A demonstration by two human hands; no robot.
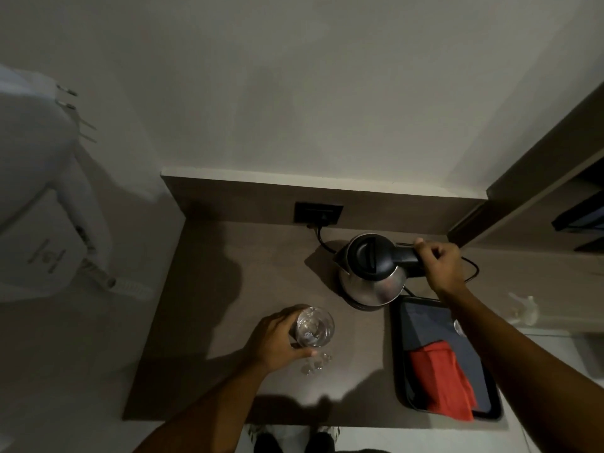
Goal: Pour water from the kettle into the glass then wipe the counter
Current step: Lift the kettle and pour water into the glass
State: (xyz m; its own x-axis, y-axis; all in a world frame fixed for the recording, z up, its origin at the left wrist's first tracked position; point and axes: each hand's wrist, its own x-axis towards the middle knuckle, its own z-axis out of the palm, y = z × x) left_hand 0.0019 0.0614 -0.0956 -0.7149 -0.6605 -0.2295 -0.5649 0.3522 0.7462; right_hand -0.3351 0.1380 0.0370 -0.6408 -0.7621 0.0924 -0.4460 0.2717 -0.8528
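A steel kettle (376, 286) with a black lid stands on its base at the back of the brown counter (228, 322). My right hand (441, 263) is closed around its black handle. A clear glass (315, 326) stands upright on the counter in front of the kettle, and my left hand (274, 341) wraps its left side. A red cloth (444, 377) lies folded on a black tray (400, 371) at the right, partly hanging over the tray's front edge.
A black wall socket (318, 213) sits behind the kettle, with the cord (470, 269) running past my right hand. A white appliance (39, 207) fills the left. A dark shelf unit (539, 197) rises at the right. The counter's front edge is near my feet.
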